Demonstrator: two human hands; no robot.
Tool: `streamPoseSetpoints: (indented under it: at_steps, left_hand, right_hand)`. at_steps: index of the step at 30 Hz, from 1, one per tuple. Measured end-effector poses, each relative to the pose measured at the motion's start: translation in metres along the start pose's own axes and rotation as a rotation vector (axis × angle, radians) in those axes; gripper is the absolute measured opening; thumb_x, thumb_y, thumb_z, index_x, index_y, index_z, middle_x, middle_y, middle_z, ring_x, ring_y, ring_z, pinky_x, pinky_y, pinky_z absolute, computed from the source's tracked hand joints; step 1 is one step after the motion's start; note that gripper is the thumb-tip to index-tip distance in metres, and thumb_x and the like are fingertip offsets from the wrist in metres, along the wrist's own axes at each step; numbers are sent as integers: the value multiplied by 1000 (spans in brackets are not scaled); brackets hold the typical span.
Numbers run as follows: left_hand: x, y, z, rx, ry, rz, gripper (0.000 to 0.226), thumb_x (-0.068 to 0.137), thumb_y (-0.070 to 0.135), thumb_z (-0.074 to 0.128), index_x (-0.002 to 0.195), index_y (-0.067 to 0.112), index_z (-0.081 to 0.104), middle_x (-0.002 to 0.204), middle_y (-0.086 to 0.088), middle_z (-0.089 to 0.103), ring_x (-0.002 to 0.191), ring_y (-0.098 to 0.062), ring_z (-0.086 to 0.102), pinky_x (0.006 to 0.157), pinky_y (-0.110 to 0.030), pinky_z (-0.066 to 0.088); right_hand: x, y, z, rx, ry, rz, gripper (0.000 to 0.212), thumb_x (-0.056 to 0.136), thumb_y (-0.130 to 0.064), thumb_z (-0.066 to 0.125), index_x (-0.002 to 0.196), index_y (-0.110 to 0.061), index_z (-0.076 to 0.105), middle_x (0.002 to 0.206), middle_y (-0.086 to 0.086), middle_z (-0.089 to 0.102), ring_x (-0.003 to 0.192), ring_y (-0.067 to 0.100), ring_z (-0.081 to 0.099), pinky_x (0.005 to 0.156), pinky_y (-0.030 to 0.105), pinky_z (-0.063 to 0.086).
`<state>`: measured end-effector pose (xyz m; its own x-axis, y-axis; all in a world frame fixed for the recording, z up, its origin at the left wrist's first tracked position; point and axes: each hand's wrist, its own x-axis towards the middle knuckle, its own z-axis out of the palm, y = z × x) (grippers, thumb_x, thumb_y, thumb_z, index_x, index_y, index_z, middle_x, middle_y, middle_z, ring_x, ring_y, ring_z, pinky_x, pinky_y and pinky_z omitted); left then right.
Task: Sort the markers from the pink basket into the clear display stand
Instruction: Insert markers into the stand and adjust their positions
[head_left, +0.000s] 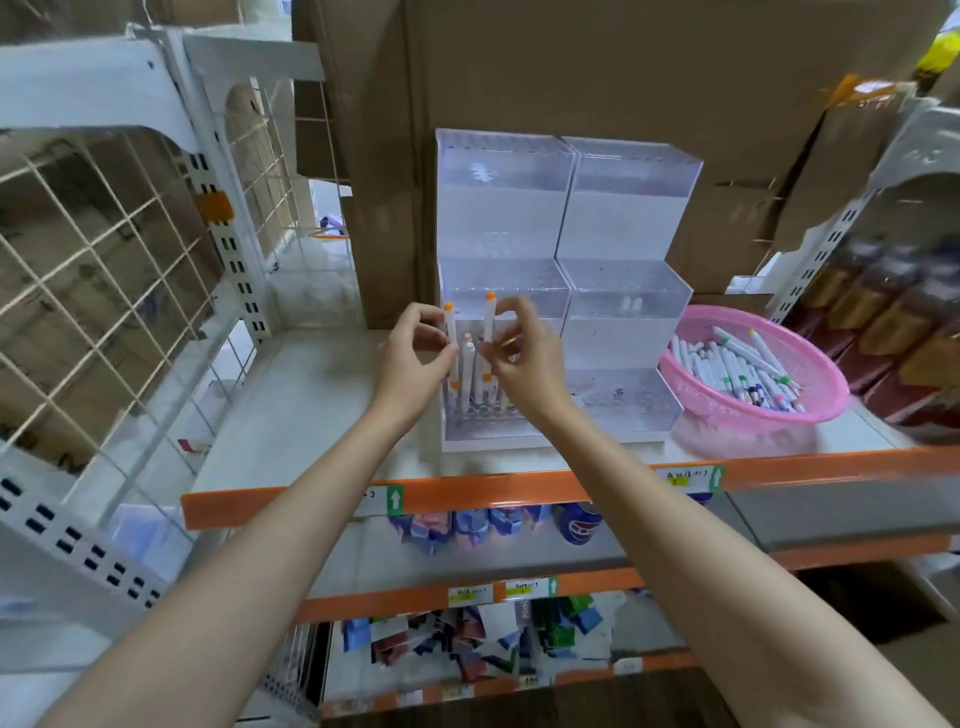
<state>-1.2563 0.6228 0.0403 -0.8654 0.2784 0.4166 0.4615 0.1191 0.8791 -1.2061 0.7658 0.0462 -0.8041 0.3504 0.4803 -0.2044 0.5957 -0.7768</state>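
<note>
Head-worn camera view, looking down along two bare forearms toward a shop shelf (291, 395) with an orange front edge. Watching remotely, I see a clear display stand (623, 208) in the middle of that shelf. It is made of two stepped acrylic units that touch side by side, each with three tiers pierced by small holes.

Both hands are raised in front of the left unit, over its lowest tier. The left hand (415, 358) pinches the left marker (451, 327) between thumb and fingertips. This marker is white with orange caps and is held upright. The right hand (519, 358) pinches the right marker (489, 317) in the same way, also upright and orange-capped, just beside the first. Between the two hands, a few standing markers (470, 364) sit in the front holes of the lowest tier. I cannot tell whether the lower ends of the two held markers have reached the holes.

To the right of the stand, just beside its base, is the pink basket (748, 428). It is round and perforated, and it holds a heap of loose markers (727, 364), white-bodied with caps of mixed colours.

Large cardboard boxes (623, 78) fill the space behind the stand. A white wire grid panel (104, 249) stands at the left. On the lower shelves are blurred packets (467, 649).
</note>
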Motion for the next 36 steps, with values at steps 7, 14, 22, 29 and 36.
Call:
streamPoseSetpoints:
  at_steps: [7,14,22,29,36]
  left_hand:
    - [-4,-6,3,58,10,63,21,83,7,68,95,17,54,78,3,61,76,-9,60,74,-20,49]
    - [-10,-10,2,114,-33,66,25,83,2,66,95,20,53,77,9,59,74,0,57,70,-8,44]
    - [-16,-9,4,157,-44,61,22,82,0,67,95,13,54,74,8,58,72,-3,57,65,-1,38]
    - [-20,-17,3,269,-144,10,25,79,-1,66,89,19,54,78,4,61,77,-12,61,65,-4,41]
    - [-17,-14,2,305,-179,-17,12,85,12,67,89,17,56,83,2,63,79,-12,61,68,-16,47]
  right_hand:
    - [-11,6,11,-68,38,16,30,82,-4,71,102,-13,51,70,5,62,66,17,64,65,38,55]
    - [-18,4,15,-79,57,1,28,83,-6,70,104,-11,53,76,6,65,67,16,66,66,41,56]
    - [-19,-3,17,-84,51,-1,28,84,-7,71,105,-13,53,80,2,65,69,14,66,64,31,56]
    - [-23,-5,16,-98,12,14,28,86,-10,70,107,-12,52,83,5,67,72,14,66,66,30,57]
    - [-23,-5,16,-95,-10,21,27,86,-12,69,107,-14,52,84,6,68,75,15,67,68,35,58]
